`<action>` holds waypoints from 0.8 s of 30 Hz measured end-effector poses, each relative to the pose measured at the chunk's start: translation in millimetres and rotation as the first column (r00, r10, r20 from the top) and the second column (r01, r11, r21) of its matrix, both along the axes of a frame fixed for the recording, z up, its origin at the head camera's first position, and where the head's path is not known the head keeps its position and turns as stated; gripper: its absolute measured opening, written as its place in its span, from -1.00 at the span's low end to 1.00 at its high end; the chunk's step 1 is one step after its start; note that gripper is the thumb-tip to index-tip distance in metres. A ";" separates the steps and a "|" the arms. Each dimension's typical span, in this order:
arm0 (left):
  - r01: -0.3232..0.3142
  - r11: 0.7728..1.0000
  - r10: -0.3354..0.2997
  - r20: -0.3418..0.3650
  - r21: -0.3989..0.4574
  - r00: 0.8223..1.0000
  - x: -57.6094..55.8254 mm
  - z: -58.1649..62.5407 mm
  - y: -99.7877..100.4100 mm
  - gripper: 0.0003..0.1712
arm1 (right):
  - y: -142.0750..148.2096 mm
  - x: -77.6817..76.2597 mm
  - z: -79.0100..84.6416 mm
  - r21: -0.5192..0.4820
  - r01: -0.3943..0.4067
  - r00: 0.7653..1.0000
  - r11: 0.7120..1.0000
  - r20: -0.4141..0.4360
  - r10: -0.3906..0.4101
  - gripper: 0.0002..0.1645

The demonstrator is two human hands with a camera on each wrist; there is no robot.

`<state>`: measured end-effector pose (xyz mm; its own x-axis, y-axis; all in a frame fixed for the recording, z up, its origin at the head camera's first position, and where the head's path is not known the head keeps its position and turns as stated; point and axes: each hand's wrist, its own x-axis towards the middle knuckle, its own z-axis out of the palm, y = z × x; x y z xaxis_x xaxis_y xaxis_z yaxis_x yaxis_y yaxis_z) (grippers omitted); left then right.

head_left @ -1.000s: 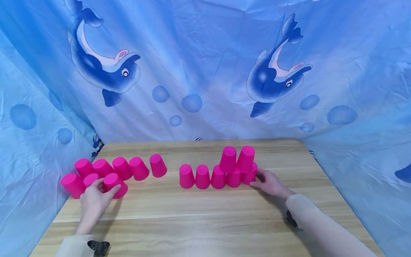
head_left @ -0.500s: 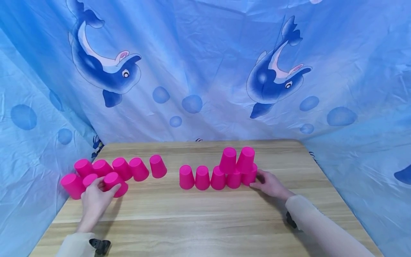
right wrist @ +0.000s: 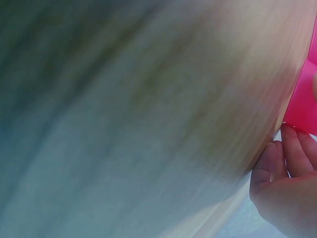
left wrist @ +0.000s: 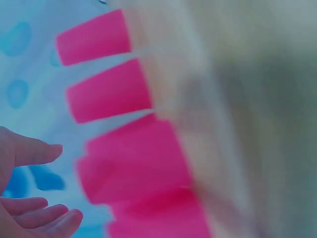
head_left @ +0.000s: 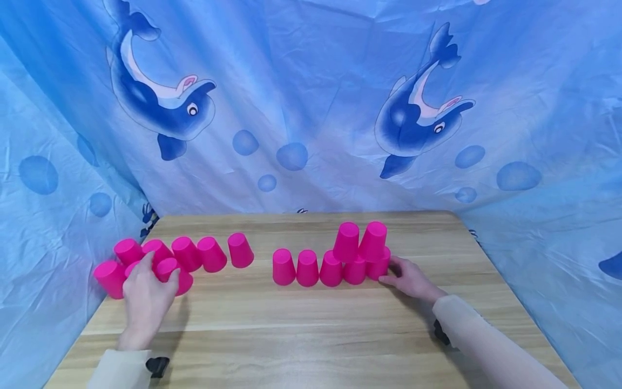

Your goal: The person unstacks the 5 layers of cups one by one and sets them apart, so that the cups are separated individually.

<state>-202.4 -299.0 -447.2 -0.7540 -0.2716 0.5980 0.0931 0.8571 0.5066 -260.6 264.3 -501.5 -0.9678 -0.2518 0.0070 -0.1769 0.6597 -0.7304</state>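
Observation:
My left hand (head_left: 147, 300) hovers at the front of the left group of upside-down pink cups, partly hiding two of them. Its thumb overlaps the nearest cup (head_left: 184, 283) in the head view. In the left wrist view, thumb (left wrist: 42, 152) and fingers are spread apart with nothing between them. At the right end of the other row, my right hand (head_left: 413, 280) holds the end cup (head_left: 379, 266), thumb in front and fingers at its far side. Above that end, two upright-standing inverted cups, a left one (head_left: 346, 243) and a right one (head_left: 373, 242), form a second layer.
The row's leftmost cup (head_left: 284, 267) stands left of several others on the wooden table (head_left: 311, 329). A single cup (head_left: 240, 250) stands slightly apart at the right of the left group. A blue dolphin-print curtain (head_left: 301, 97) encloses the back and sides.
My left hand has come off the nearest left cup, its fingers rising and reaching slightly farther over the group. My right hand and the cups have kept their places.

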 end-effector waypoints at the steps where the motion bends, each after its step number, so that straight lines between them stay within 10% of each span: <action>1: 0.019 1.000 -0.019 -0.038 -0.004 0.999 -0.5 4.6 5.9 -0.37 | 0.1 0.0 0.4 0.002 -0.001 1.000 1.000 -0.003 0.001 -0.20; 11: 0.340 0.940 -0.338 -0.194 -0.023 0.921 -15.1 25.4 111.4 -0.41 | -2.4 1.4 2.5 -0.013 0.002 1.000 1.000 0.004 -0.002 -0.20; 24: 0.555 0.824 -0.559 0.003 0.114 0.829 -35.4 27.7 225.9 -0.35 | -2.2 1.8 2.4 -0.026 -0.005 1.000 1.000 0.004 0.005 -0.20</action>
<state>-237.7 -73.1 -419.5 -0.8156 0.1425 0.5607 0.5195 0.6069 0.6014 -258.9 262.1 -499.0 -0.9666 -0.2560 0.0101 -0.1772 0.6398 -0.7478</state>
